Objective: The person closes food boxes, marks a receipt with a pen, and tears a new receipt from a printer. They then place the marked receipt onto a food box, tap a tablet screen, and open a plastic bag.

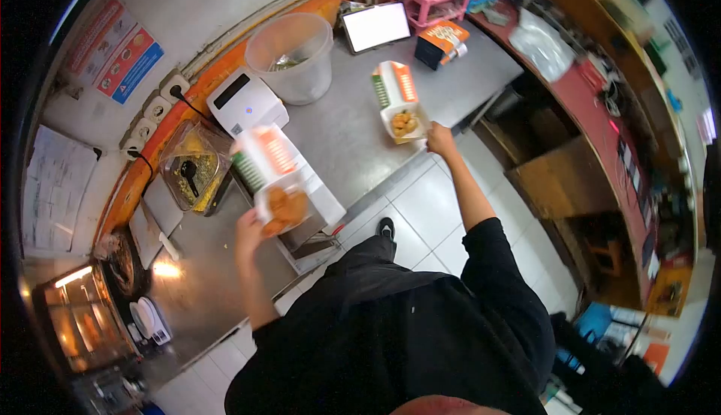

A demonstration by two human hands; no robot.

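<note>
My left hand (252, 231), smeared by motion, grips the lower edge of a takeaway box (264, 161) with its lid up. Golden-brown fried pieces (285, 209) fill that box, which overlaps the white label printer or scale in this view. To the right, my right hand (440, 141) is closed on the near corner of a second takeaway box (393, 88), printed orange, green and white. This lid also stands up, and smaller fried pieces (404, 123) lie inside. The second box is over the front edge of the steel counter (330, 141).
Around the counter are a white machine (244, 99), a clear plastic bucket (308, 77), a tablet (375, 27) and an orange-black box (441, 44). A clear tub (197, 167) with yellow shreds and a black spoon sits left. A lit heated cabinet (82, 317) stands lower left.
</note>
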